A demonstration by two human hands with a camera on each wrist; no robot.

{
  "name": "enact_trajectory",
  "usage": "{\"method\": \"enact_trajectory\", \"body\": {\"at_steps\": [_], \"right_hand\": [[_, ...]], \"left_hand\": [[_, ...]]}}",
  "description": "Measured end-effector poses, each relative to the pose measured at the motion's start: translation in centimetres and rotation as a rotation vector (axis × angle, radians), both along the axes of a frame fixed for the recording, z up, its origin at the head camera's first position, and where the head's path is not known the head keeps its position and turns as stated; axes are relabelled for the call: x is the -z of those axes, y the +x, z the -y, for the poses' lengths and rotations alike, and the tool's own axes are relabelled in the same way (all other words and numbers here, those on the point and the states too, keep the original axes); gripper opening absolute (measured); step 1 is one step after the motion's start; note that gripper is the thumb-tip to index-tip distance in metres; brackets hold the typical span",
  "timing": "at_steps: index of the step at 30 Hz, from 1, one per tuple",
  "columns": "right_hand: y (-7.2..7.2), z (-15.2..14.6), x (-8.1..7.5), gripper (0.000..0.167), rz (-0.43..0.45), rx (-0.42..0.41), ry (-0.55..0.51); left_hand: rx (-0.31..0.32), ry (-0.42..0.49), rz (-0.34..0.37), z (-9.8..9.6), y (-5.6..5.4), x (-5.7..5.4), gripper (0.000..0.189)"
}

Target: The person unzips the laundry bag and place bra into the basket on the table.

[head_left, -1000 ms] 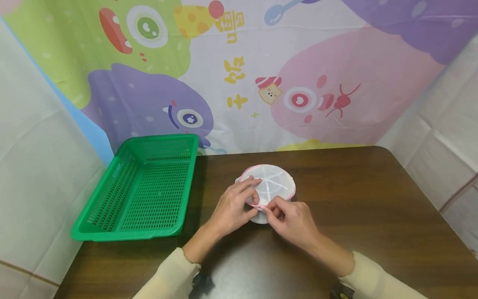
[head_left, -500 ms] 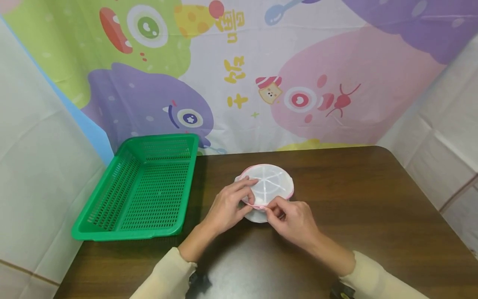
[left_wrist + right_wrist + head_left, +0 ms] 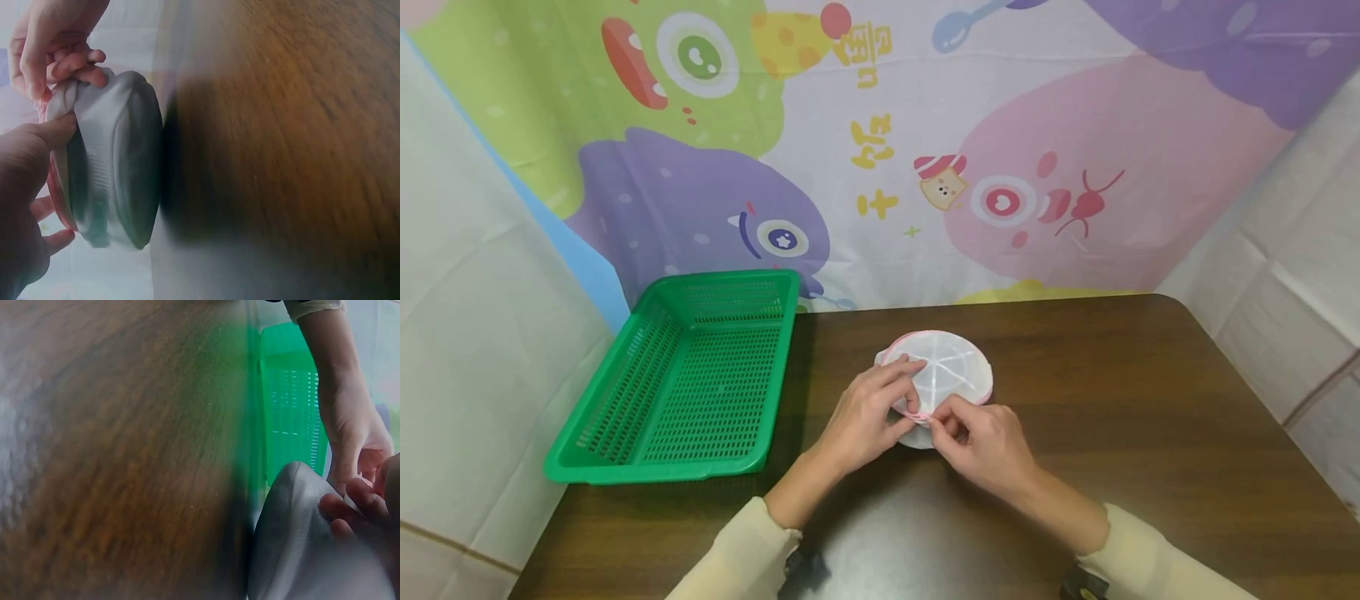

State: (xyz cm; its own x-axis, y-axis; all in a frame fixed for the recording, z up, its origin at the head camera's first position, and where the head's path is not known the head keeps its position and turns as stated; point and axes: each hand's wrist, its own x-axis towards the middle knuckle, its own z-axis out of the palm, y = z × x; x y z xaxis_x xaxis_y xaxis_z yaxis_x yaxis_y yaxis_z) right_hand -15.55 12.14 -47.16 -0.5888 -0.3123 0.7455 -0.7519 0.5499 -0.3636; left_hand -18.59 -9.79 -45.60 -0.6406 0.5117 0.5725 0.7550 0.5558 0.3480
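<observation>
A round white mesh laundry bag (image 3: 955,362) with a pink-edged top stands on the brown table. White strips cross its top like spokes. My left hand (image 3: 868,408) pinches the near left part of the pink edge between thumb and fingers, its other fingers lying over the top. Close beside it, my right hand (image 3: 988,442) pinches the same edge at the front; the small part under its fingertips is hidden. From the left wrist, the bag's pale side (image 3: 134,162) shows resting on the table. The right wrist view catches the bag's side (image 3: 294,531) below my curled fingers.
On the left of the table (image 3: 1097,400) sits a green perforated plastic basket (image 3: 778,375), with nothing in it. A cartoon-printed cloth (image 3: 895,258) hangs behind the table's back edge. Pale panels stand along both sides.
My left hand slid slightly left along the edge with the bag, then came back right toward my right hand. The right hand stays almost in place, still pinching the edge.
</observation>
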Motion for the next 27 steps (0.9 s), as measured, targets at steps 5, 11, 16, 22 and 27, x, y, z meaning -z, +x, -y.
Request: {"method": "enact_trajectory", "body": {"at_steps": [5,11,16,22,27], "right_hand": [[-0.05,-0.10,0.13,0.017,-0.008,0.001,0.000],[-0.08,-0.46,0.19,0.017,-0.008,0.004,-0.001],[-0.10,-0.52,0.12,0.017,0.005,0.006,-0.001],[-0.11,-0.21,0.12,0.017,-0.004,0.005,-0.001],[-0.10,0.04,0.23,0.016,-0.012,0.004,-0.002]], "left_hand": [[-0.010,0.004,0.008,0.42,-0.21,0.13,0.031],[-0.037,0.012,0.057,0.95,-0.28,0.15,0.031],[-0.046,-0.004,0.058,0.69,-0.12,0.01,0.032],[-0.040,-0.013,0.035,0.10,0.18,-0.19,0.037],[-0.032,-0.014,0.028,0.11,0.09,0.05,0.034]]}}
